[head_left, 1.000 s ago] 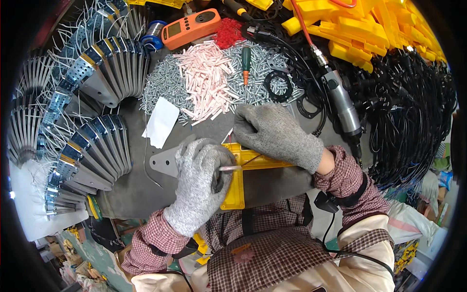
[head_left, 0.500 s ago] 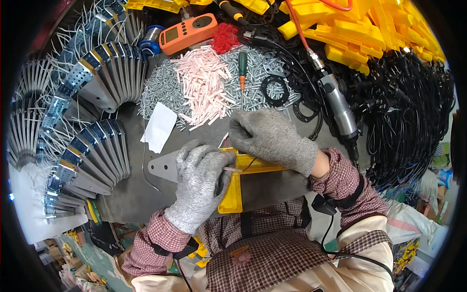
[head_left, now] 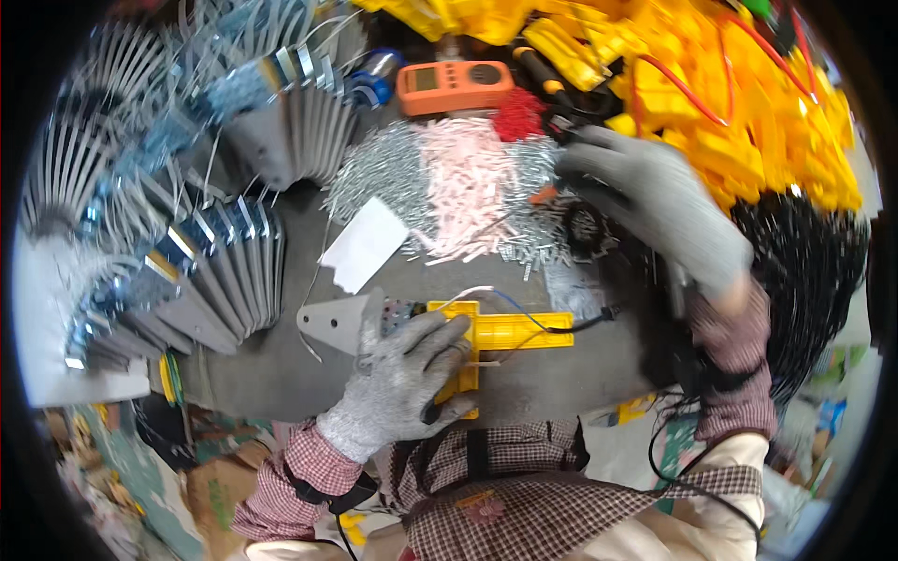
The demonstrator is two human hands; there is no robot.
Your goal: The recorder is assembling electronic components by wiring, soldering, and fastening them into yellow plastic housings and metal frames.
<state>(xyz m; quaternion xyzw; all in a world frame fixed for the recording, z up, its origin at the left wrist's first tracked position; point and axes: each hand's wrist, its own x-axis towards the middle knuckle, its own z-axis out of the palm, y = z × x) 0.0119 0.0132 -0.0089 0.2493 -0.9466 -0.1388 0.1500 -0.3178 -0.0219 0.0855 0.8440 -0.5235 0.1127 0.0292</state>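
Note:
My left hand, in a grey knit glove, grips a yellow plastic housing, its fingers laid over the left part. A grey metal bracket with two holes sticks out to the left of that hand. White and blue wires loop over the housing to a black cable end on its right. My right hand, gloved and smeared by motion, is over the far right of the table. Its fingers close round a screwdriver; the orange collar and a slanting shaft show, the handle is hidden.
Screws and pale pink sleeves lie in heaps at the back, by an orange multimeter. Metal brackets with wires line the left. Yellow housings and black cables crowd the right. White paper lies mid-table.
My right hand has left the yellow housing and moved far and right to the screwdriver, which now lies slanted. My left hand stays on the housing. The whole view has shifted.

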